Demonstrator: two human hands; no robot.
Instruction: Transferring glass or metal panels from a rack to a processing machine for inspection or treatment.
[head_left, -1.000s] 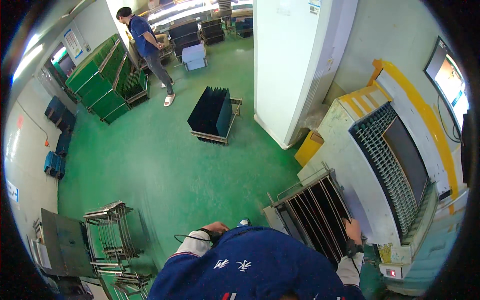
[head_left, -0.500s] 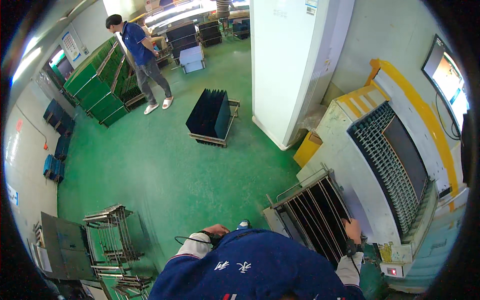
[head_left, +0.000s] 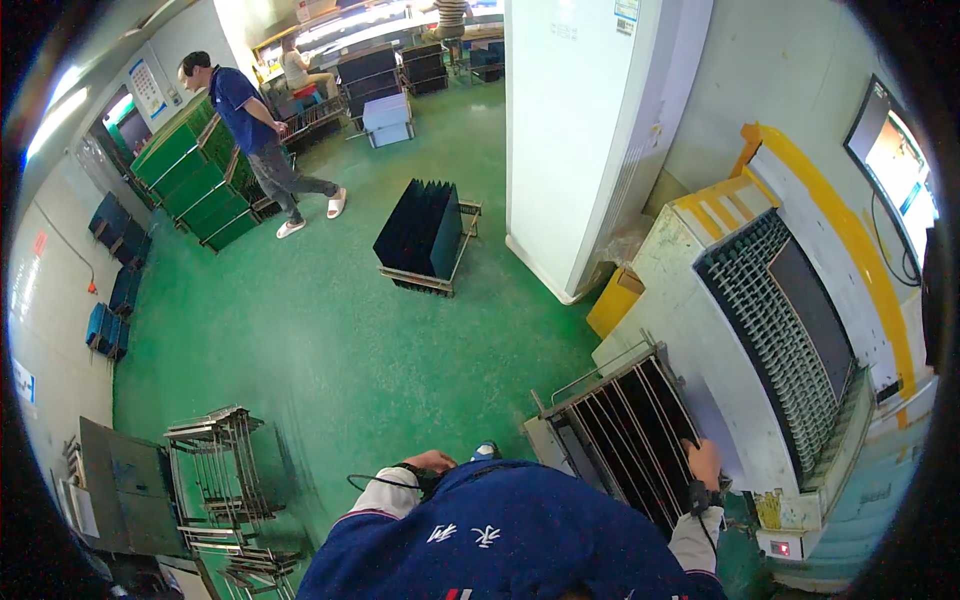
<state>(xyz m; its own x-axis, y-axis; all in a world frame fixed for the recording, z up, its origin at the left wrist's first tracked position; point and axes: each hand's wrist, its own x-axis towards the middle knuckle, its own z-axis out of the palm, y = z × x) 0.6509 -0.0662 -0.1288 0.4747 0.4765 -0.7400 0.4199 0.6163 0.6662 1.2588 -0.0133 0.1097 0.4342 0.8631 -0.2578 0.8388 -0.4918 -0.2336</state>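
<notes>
At the lower right, a metal rack (head_left: pixel 640 375) with thin rods stands against the machine, with dark flat boards (head_left: pixel 612 428) between its rods. My right hand (head_left: pixel 704 462) is at the rack's right side, its fingers bent over the edge beside the rods. A dark band with a cord is around that wrist. My left hand (head_left: pixel 432 461) is close to my body at the bottom middle, above the floor. My blue top partly covers it and its fingers do not show clearly; nothing is seen in it.
Right of the rack is a machine with a roller conveyor (head_left: pixel 775 330) carrying a dark board (head_left: pixel 812 305). A rack of upright dark boards (head_left: pixel 418 235) stands on the green floor. Bare metal racks (head_left: pixel 225 470) stand at lower left. A person (head_left: pixel 250 120) walks near green stacks (head_left: pixel 195 175).
The person in the background has stepped to the left, and a seated person behind has come into sight. My hands stay nearly where they were, my right hand at the rack.
</notes>
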